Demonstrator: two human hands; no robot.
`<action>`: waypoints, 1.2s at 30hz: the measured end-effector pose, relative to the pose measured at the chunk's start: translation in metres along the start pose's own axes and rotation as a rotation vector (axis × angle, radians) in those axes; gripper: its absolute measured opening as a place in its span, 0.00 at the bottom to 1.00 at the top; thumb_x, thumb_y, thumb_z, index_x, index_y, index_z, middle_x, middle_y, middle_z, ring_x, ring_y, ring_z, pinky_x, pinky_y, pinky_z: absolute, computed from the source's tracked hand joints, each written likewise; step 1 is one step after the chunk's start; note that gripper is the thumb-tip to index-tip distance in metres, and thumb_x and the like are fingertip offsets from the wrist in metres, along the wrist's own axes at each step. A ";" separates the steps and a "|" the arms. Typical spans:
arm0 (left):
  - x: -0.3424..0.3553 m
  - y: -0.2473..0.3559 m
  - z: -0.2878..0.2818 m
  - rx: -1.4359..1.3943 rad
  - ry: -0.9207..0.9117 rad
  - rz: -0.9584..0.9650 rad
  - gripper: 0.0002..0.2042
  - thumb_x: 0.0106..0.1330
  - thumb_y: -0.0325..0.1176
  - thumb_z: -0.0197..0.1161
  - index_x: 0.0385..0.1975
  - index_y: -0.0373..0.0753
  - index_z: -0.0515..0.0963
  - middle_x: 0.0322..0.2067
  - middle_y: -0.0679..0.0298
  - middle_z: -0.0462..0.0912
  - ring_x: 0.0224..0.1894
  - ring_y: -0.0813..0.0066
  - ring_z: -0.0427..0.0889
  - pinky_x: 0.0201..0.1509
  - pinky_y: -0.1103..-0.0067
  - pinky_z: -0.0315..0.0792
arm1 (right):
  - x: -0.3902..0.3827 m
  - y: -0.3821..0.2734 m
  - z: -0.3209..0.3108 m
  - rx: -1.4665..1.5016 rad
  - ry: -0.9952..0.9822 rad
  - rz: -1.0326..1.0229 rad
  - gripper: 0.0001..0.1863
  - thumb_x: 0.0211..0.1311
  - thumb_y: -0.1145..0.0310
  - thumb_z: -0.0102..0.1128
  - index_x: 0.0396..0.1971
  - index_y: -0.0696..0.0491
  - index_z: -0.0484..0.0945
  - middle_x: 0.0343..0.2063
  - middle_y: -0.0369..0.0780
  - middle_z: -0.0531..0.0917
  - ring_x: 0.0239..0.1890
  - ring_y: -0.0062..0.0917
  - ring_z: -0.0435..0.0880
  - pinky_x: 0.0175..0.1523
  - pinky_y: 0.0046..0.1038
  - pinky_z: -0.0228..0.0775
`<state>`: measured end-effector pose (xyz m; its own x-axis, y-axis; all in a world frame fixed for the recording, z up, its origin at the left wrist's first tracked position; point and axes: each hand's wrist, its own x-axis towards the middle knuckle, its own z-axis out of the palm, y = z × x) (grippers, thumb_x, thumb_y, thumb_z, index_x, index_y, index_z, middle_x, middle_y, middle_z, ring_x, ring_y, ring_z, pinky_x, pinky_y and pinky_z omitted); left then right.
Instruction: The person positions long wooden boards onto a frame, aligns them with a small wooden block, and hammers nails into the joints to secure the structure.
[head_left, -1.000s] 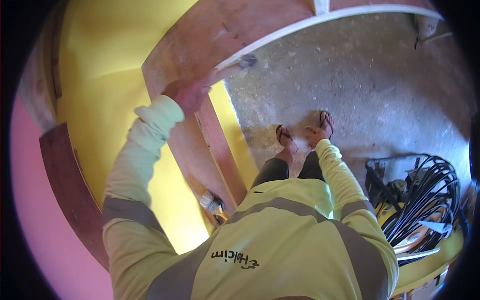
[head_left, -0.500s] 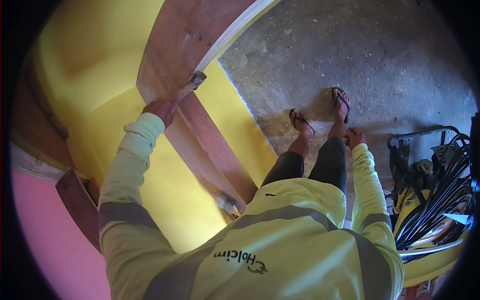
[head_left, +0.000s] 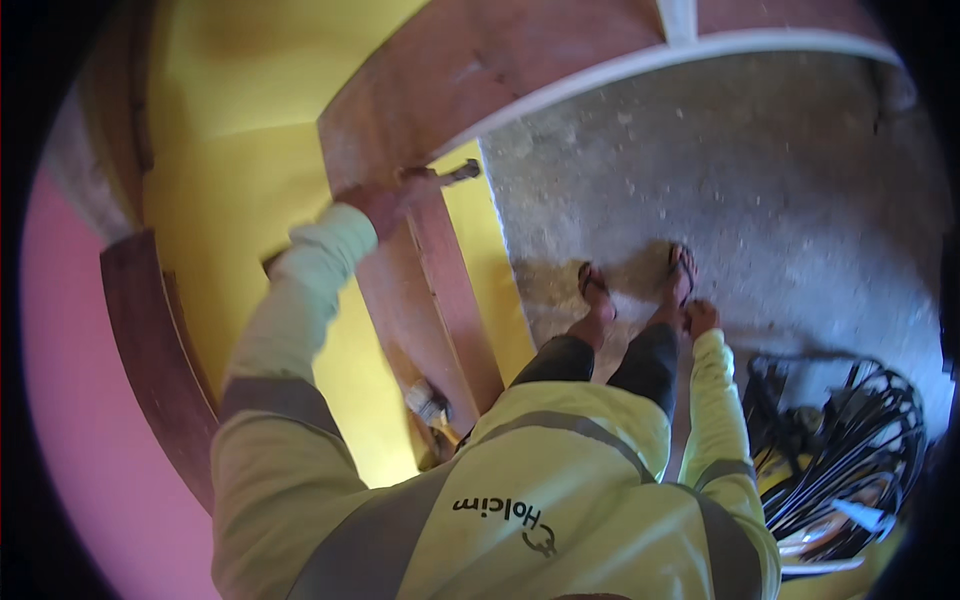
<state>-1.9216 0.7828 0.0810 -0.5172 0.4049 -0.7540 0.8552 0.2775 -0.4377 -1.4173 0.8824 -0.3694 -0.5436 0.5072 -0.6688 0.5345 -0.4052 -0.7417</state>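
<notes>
My left hand (head_left: 383, 208) is closed around a long-handled tool with a dark head (head_left: 464, 172); motion blur hides its exact kind. It is held beside a reddish-brown curved board (head_left: 440, 80) and above a plank (head_left: 455, 290) with a groove along it. On the plank's near end lies a paintbrush (head_left: 426, 400) with grey bristles. My right hand (head_left: 703, 317) hangs low by my right shin, its fingers curled. What it holds, if anything, is hidden.
Yellow panels (head_left: 230, 190) flank the plank on the left, with a pink surface (head_left: 75, 370) beyond a second brown board (head_left: 150, 320). At the right, a heap of black cables (head_left: 850, 450) lies near my right arm. My sandalled feet (head_left: 682, 270) stand on the concrete floor (head_left: 720, 150).
My view has shifted, bringing more of the curved board into sight. The tool in my left hand has swung to point more to the right. My right hand is still low and curled.
</notes>
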 end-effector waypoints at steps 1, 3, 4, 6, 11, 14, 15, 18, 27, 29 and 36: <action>-0.018 0.004 0.020 -0.134 0.110 -0.004 0.25 0.61 0.39 0.52 0.60 0.59 0.57 0.30 0.48 0.79 0.31 0.47 0.78 0.37 0.59 0.73 | 0.011 0.003 -0.002 -0.030 -0.002 -0.014 0.06 0.57 0.69 0.50 0.30 0.55 0.73 0.19 0.39 0.78 0.12 0.21 0.73 0.14 0.24 0.63; -0.055 0.026 0.056 -0.515 0.213 -0.122 0.25 0.59 0.40 0.55 0.58 0.49 0.60 0.26 0.48 0.78 0.28 0.46 0.78 0.34 0.59 0.73 | 0.007 -0.034 0.003 0.166 -0.022 0.305 0.05 0.57 0.70 0.49 0.29 0.55 0.73 0.19 0.39 0.77 0.13 0.23 0.74 0.14 0.25 0.64; -0.065 0.040 0.075 -0.686 0.354 -0.125 0.22 0.58 0.40 0.56 0.52 0.44 0.64 0.24 0.47 0.78 0.27 0.46 0.77 0.32 0.60 0.72 | 0.010 -0.044 0.004 0.090 -0.025 0.287 0.05 0.58 0.70 0.49 0.29 0.55 0.73 0.19 0.38 0.76 0.13 0.24 0.75 0.14 0.26 0.64; -0.085 0.068 0.104 -0.978 0.478 -0.142 0.16 0.56 0.40 0.58 0.41 0.38 0.70 0.22 0.47 0.77 0.25 0.46 0.76 0.30 0.62 0.71 | 0.016 -0.067 0.010 0.094 -0.045 0.267 0.05 0.58 0.70 0.50 0.29 0.55 0.72 0.20 0.39 0.74 0.14 0.24 0.76 0.14 0.26 0.66; -0.114 0.122 0.143 -1.276 0.572 -0.052 0.13 0.54 0.39 0.61 0.27 0.35 0.70 0.20 0.49 0.76 0.24 0.49 0.76 0.28 0.61 0.67 | 0.049 -0.149 0.057 0.019 -0.200 0.192 0.06 0.57 0.69 0.52 0.29 0.56 0.72 0.19 0.39 0.74 0.15 0.24 0.76 0.15 0.27 0.68; -0.131 0.126 0.150 -1.360 0.568 -0.052 0.13 0.53 0.38 0.63 0.29 0.36 0.69 0.20 0.51 0.76 0.25 0.49 0.77 0.31 0.62 0.69 | 0.045 -0.222 0.120 -0.042 -0.286 0.187 0.05 0.57 0.69 0.52 0.30 0.55 0.73 0.19 0.37 0.73 0.16 0.24 0.75 0.17 0.26 0.68; -0.138 0.120 0.149 -1.378 0.590 -0.057 0.13 0.53 0.38 0.63 0.29 0.36 0.69 0.20 0.51 0.76 0.25 0.49 0.77 0.31 0.62 0.69 | 0.050 -0.238 0.142 -0.063 -0.285 0.169 0.05 0.57 0.69 0.52 0.30 0.55 0.73 0.19 0.37 0.73 0.16 0.24 0.75 0.17 0.26 0.68; -0.153 0.107 0.147 -1.447 0.601 0.011 0.13 0.54 0.36 0.62 0.32 0.36 0.68 0.23 0.51 0.77 0.27 0.49 0.77 0.32 0.62 0.69 | 0.066 -0.266 0.205 0.040 -0.492 0.150 0.08 0.57 0.69 0.53 0.31 0.58 0.75 0.22 0.39 0.75 0.23 0.25 0.78 0.26 0.26 0.73; -0.158 0.075 0.146 -1.454 0.677 -0.034 0.13 0.54 0.36 0.62 0.31 0.35 0.68 0.25 0.50 0.77 0.27 0.50 0.77 0.31 0.63 0.69 | 0.059 -0.368 0.370 0.280 -0.462 -0.138 0.08 0.59 0.74 0.51 0.37 0.62 0.72 0.26 0.42 0.78 0.28 0.29 0.81 0.33 0.27 0.78; -0.160 0.052 0.144 -1.367 0.607 -0.047 0.12 0.55 0.36 0.61 0.33 0.36 0.70 0.25 0.50 0.77 0.26 0.49 0.77 0.30 0.64 0.70 | 0.057 -0.376 0.394 0.354 -0.431 -0.103 0.09 0.58 0.75 0.51 0.38 0.62 0.73 0.28 0.42 0.79 0.29 0.30 0.82 0.34 0.26 0.78; -0.125 -0.032 0.118 -1.075 0.720 -0.197 0.19 0.56 0.33 0.61 0.47 0.34 0.70 0.30 0.46 0.79 0.35 0.50 0.80 0.37 0.70 0.74 | 0.113 -0.341 0.442 0.248 -0.201 -0.624 0.09 0.55 0.73 0.56 0.35 0.60 0.79 0.27 0.39 0.82 0.28 0.18 0.79 0.34 0.20 0.71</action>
<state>-1.8810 0.6203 0.1313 -0.8172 0.5573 -0.1469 0.4839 0.8020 0.3503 -1.9472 0.7418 -0.2142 -0.8229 0.5606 -0.0924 -0.0670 -0.2573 -0.9640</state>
